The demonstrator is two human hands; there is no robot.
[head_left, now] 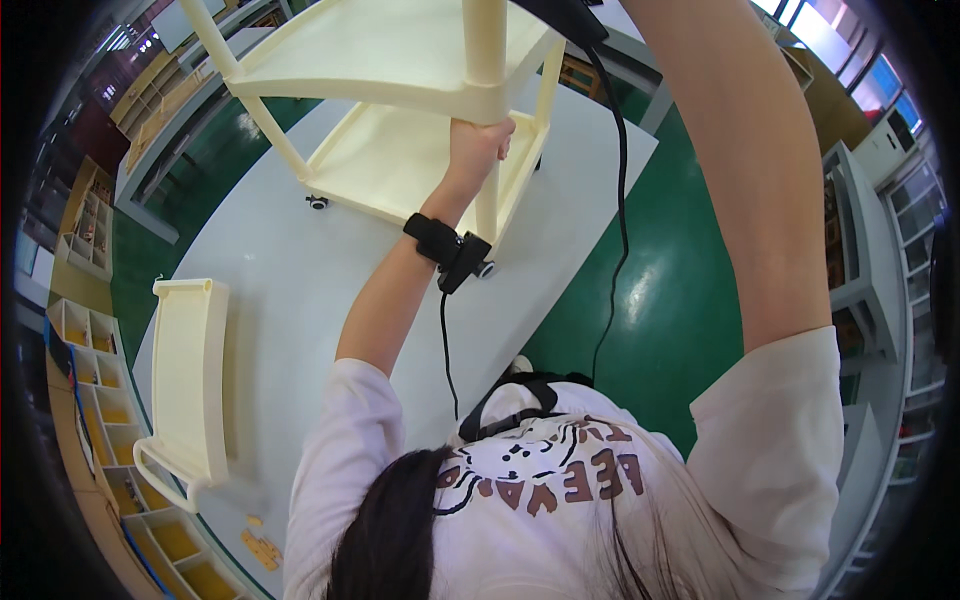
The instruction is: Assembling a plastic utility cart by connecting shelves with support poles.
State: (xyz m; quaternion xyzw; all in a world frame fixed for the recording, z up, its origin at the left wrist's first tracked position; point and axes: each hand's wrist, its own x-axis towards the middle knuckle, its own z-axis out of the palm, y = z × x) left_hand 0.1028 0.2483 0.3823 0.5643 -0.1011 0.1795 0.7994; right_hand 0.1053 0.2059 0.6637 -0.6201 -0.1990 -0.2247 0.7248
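A cream plastic rolling cart [365, 155] with shelves, round posts and small casters stands on the grey table. My left hand [480, 150] is closed around one of its near posts, just beneath the corner of the upper visible shelf [350, 60]. On that wrist sits a black strap with a small camera [463, 262]. My right arm reaches up past the top edge of the view, so the right hand is hidden. Lying on the table to the left is a separate cream shelf [190, 380] with a curved handle at its near end.
Small wooden pieces [262, 550] lie near the table's lower left edge. Black cables [622, 240] hang from the wrist gear. Compartment shelving [115, 410] lines the left, more shelves [905, 300] the right. Green floor [660, 290] shows beside the table [300, 360].
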